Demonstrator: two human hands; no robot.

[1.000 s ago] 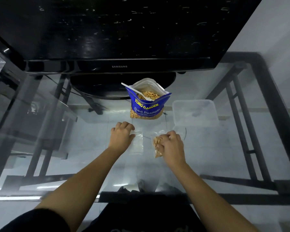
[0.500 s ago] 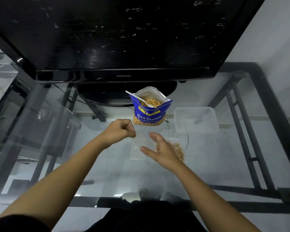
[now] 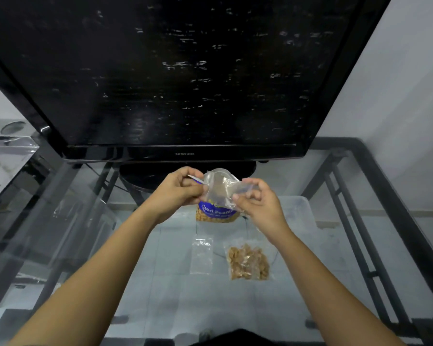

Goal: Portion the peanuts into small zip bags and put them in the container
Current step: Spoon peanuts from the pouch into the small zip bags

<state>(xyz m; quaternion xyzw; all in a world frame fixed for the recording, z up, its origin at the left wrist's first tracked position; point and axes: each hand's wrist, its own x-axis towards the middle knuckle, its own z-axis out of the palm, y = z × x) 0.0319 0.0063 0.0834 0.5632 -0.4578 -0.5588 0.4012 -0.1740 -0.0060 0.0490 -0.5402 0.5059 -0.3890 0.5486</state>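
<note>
Both hands are raised over the glass table, holding an empty clear zip bag (image 3: pixel 220 187) between them. My left hand (image 3: pixel 178 191) pinches its left edge and my right hand (image 3: pixel 256 199) pinches its right edge. Behind the bag stands the blue peanut pouch (image 3: pixel 216 212), mostly hidden, with a white spoon handle (image 3: pixel 195 179) sticking out. On the table lie a filled zip bag of peanuts (image 3: pixel 248 262) and, to its left, another empty zip bag (image 3: pixel 201 254). The clear plastic container (image 3: pixel 299 208) sits to the right, partly behind my right hand.
A large black television (image 3: pixel 175 71) on a round base stands at the back of the glass table (image 3: pixel 110 270). The table's black metal frame (image 3: pixel 385 196) runs along the right side. A white wall lies to the right.
The filled peanut bag was set down on the table. Both hands then rose and took hold of an empty zip bag in front of the pouch. The view shifted downward and closer.
</note>
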